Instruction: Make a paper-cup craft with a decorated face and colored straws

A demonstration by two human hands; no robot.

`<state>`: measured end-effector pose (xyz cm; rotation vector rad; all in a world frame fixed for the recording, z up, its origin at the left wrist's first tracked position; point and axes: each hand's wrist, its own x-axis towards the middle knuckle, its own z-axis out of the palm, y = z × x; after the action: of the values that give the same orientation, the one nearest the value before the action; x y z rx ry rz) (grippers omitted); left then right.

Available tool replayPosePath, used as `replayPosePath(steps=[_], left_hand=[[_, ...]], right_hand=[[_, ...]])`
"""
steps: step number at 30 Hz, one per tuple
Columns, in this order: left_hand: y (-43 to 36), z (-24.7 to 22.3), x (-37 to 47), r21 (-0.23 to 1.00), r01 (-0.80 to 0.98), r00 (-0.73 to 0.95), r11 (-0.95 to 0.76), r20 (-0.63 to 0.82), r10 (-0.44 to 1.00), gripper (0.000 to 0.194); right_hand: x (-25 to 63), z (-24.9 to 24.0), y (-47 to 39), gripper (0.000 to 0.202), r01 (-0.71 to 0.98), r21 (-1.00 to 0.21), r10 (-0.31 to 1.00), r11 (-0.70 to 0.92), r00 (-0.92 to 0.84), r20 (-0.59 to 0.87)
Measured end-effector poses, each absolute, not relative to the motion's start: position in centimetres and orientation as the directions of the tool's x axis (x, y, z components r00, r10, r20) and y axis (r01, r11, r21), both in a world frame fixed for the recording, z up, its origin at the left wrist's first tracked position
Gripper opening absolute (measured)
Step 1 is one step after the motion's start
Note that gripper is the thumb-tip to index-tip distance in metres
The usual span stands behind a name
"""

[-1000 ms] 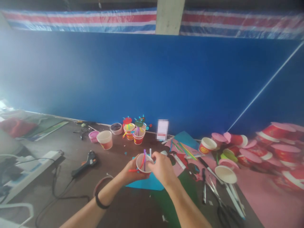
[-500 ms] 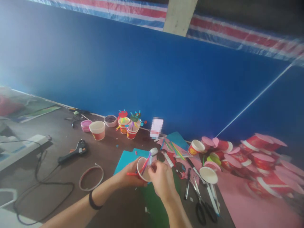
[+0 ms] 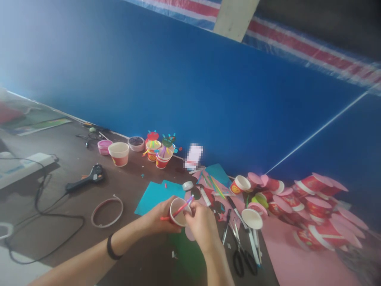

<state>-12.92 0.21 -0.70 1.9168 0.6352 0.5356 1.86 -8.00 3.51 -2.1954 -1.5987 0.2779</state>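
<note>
A small paper cup is tilted with its mouth toward me. Wrapped around its left side is my left hand, closed on it. On the other side, my right hand pinches the right rim, thumb at the inner wall; its fingertips are partly hidden. A thin red and purple straw-like strip slants across the cup's mouth, its purple end near my right fingers. Another red piece sticks out left of the cup, by my left thumb. Beneath the hands lie blue paper and green paper.
Left are a glue gun, a tape ring and a larger cup. Decorated cups stand near the blue wall. Scissors, pens and paper scraps lie right, beside pink paper and piled red cups.
The view has shifted slightly. The strip has swung from steep to a flatter slant across the cup's mouth, and my right hand has moved to the cup's right rim. My left hand keeps its hold.
</note>
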Motion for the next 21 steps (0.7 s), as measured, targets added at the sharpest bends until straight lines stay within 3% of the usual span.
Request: replayPosePath(steps=[3,9,16,21], left_hand=[[0.2,-0.8,-12.9,0.928,0.148,0.778,-0.341,0.104,0.620,0.051],[0.7,-1.0,-13.6,0.950,-0.017,0.843,-0.312,0.181,0.507,0.077],[0.4,0.5,-14.7,0.963,-0.113,0.855,-0.243,0.219,0.470,0.084],[0.2,0.1,-15.3,0.967,-0.246,0.834,-0.058,0.242,0.496,0.093]], right_hand=[[1.9,3.4,-8.0,0.013,0.854,-0.447,0.937,-0.266,0.338,0.087],[1.6,3.4,-8.1,0.018,0.823,-0.508,0.933,-0.255,0.347,0.093],[1.3,3.5,-8.1,0.013,0.763,-0.619,0.955,-0.183,0.287,0.071],[0.7,4.1,-7.9,0.016,0.684,-0.723,0.982,-0.103,0.186,0.035]])
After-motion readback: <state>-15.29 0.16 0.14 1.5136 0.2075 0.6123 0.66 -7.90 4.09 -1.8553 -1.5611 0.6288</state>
